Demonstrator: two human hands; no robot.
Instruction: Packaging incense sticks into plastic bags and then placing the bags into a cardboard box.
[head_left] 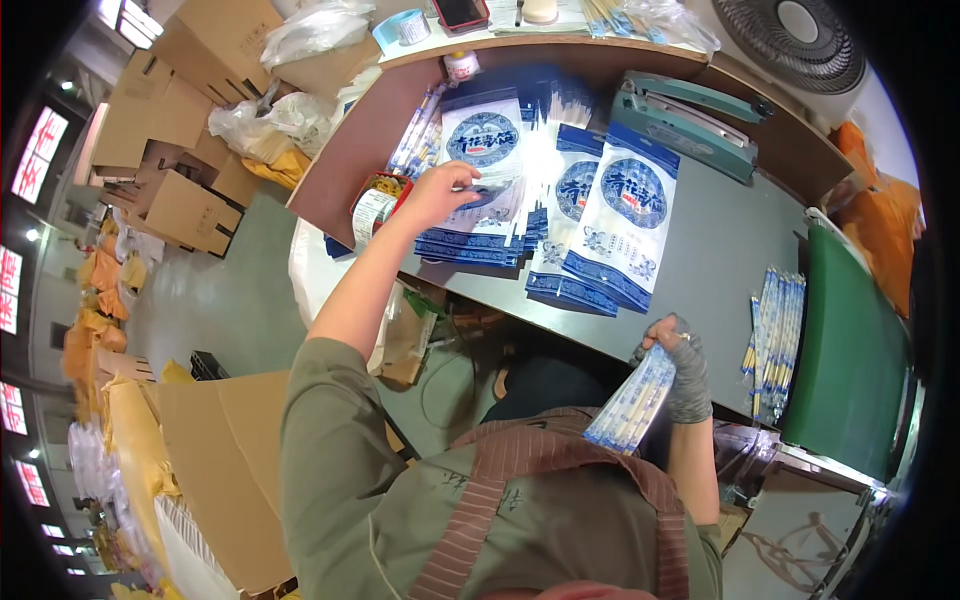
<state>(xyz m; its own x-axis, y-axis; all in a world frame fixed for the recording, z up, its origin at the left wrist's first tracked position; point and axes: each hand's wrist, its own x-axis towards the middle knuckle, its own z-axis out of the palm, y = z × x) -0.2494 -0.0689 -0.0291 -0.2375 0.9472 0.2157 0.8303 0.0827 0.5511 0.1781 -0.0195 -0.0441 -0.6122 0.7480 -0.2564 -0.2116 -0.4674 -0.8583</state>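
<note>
My left hand (443, 195) is over a stack of flat white-and-blue printed plastic bags (484, 150) at the left of the table, its fingers bent and apart, gripping nothing that I can see. In a grey fingerless glove, my right hand (683, 365) is closed round the top of a bundle of slim blue-and-white packets (632, 402). The bundle slants down toward my body, past the table's front edge. Between my hands lie more printed bags (622, 215), overlapping in a fanned pile. What is inside the slim packets cannot be made out.
A green heat sealer (685, 125) stands at the back. More slim packets (776, 340) lie on the right beside a green surface (850, 350). Near my left forearm are a white labelled jar (374, 214) and a red container (385, 184). Cardboard boxes (190, 212) stand to the left.
</note>
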